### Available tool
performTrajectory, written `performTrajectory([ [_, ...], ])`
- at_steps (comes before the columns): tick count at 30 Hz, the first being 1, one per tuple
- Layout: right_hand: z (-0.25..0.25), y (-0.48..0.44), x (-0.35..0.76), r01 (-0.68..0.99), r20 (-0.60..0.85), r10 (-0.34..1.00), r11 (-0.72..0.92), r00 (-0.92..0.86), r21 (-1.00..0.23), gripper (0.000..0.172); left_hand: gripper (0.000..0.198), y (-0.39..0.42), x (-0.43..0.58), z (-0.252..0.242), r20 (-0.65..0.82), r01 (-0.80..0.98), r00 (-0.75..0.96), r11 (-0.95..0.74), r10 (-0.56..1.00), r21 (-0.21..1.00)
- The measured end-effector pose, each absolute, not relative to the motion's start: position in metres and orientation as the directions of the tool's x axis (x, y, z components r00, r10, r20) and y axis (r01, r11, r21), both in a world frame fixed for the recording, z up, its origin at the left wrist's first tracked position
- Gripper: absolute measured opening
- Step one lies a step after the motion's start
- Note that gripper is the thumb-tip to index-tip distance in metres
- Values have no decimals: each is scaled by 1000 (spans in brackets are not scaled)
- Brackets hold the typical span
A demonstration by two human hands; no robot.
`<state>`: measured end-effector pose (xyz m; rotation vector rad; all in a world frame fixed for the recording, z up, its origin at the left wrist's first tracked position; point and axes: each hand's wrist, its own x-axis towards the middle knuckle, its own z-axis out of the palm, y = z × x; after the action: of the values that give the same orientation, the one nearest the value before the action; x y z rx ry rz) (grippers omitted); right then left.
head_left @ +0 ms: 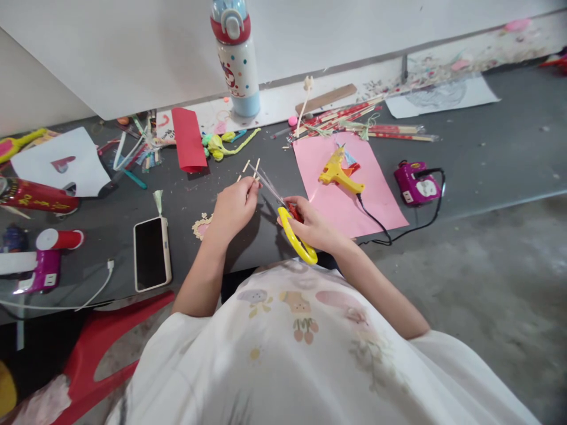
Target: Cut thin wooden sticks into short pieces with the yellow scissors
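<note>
My left hand (237,206) is closed in a pinch around a thin wooden stick (257,168) whose tip points up past the fingers. Beside it a second pale stick (242,171) shows; whether the hand holds that one too is unclear. My right hand (314,224) grips scissors (292,227) with a large yellow handle loop and some red near the fingers. Their metal blades reach up and left to the stick at my left fingertips; I cannot tell if they touch it. Partly behind my left wrist lies a small pink piece edged with pale bits (202,225).
A yellow glue gun (339,171) rests on pink paper (372,206), its black cord running to a purple socket box (416,184). A phone (152,254) lies at left. A bottle (239,71), red folded paper (189,139) and red-wrapped sticks (336,121) stand or lie behind.
</note>
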<state>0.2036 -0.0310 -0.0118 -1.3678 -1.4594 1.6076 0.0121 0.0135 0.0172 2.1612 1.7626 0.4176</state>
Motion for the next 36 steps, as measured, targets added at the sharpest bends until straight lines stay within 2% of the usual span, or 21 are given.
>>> performTrajectory([
  [5,-3,-33,203,242,-249,911,-174,-329,-954,46,31,9,16,22,40,864,215,-209,976,458],
  [15,6,-35,202,268,-188,924,-98,-332,-958,48,30,2,19,28,22,825,234,-211,972,524],
  [24,9,-36,202,273,-181,926,-89,-332,-958,48,29,1,18,28,40,798,233,-215,972,563],
  [36,8,-38,201,243,-200,922,-121,-332,-963,50,32,2,18,28,39,801,232,-213,972,559],
])
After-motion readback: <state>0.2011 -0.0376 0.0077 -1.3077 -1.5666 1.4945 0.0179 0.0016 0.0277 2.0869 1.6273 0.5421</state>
